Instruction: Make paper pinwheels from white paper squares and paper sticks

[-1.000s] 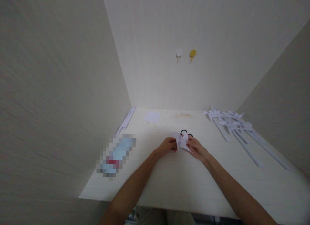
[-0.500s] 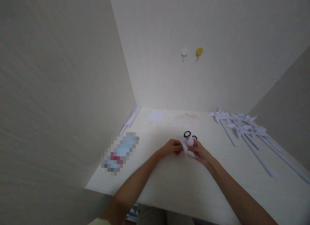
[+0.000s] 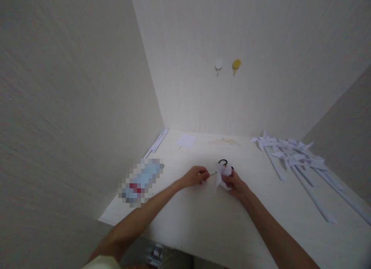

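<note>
My right hand [image 3: 235,183] is closed on a white folded paper pinwheel [image 3: 222,175], its fingers pressed against the paper's right side. My left hand [image 3: 197,176] is a little to the left, fingers pinched on a thin stick [image 3: 213,173] that points toward the pinwheel. Whether the stick's far end touches the paper is too small to tell. Just behind the pinwheel lies a pair of scissors, with one black handle loop [image 3: 223,162] showing and the rest mostly hidden by the paper and my right hand.
Several finished paper pinwheels [image 3: 292,159] on rolled paper sticks lie at the right. Paper rolls [image 3: 159,140] rest along the left wall. A white paper square [image 3: 186,140] and thin sticks [image 3: 227,141] lie at the back. A blurred blue object [image 3: 143,181] is at left. Two hooks [image 3: 236,64] are on the wall.
My left hand has moved left, away from the pinwheel, and the thin stick now shows between them. My right hand keeps hold of the pinwheel, which has turned slightly.
</note>
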`<action>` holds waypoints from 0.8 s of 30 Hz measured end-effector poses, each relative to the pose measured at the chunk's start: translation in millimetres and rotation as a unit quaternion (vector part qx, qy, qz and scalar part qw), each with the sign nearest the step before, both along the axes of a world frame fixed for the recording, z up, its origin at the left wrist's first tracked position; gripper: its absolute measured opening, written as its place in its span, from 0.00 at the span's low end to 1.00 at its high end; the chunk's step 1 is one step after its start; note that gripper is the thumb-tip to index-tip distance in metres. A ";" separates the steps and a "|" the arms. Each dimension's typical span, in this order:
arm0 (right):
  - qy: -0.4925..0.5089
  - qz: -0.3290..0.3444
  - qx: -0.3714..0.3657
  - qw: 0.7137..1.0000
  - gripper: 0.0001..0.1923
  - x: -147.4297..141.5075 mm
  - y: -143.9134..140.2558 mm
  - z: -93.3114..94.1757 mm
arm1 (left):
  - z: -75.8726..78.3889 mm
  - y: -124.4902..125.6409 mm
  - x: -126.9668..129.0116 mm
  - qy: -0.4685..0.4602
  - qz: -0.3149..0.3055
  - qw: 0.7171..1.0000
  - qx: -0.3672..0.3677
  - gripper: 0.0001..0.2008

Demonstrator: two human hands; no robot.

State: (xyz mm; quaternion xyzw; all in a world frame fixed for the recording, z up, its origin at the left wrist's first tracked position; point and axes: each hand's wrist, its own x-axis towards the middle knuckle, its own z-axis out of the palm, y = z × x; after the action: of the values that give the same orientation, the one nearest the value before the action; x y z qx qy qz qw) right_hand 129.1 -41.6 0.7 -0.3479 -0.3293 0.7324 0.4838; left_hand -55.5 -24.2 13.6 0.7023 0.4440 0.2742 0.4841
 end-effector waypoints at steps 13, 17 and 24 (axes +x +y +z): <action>0.009 -0.021 -0.031 0.999 0.19 -2.0 5.2 2.3 | 81.9 104.0 -153.9 0.570 0.263 0.755 0.191 0.14; 0.008 -0.025 -0.043 0.999 0.20 -3.6 6.8 1.3 | 77.1 119.7 -166.0 0.603 0.263 0.733 0.172 0.15; 0.008 -0.025 -0.035 0.999 0.19 -3.6 8.7 -0.3 | 51.0 137.7 -156.9 0.634 0.248 0.720 0.133 0.14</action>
State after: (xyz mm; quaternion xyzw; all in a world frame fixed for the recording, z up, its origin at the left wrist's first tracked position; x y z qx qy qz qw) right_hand 125.5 -32.9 0.4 -0.3665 -0.2910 0.7338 0.4924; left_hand -212.4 113.4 64.6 0.6342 0.7643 -0.0690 -0.0943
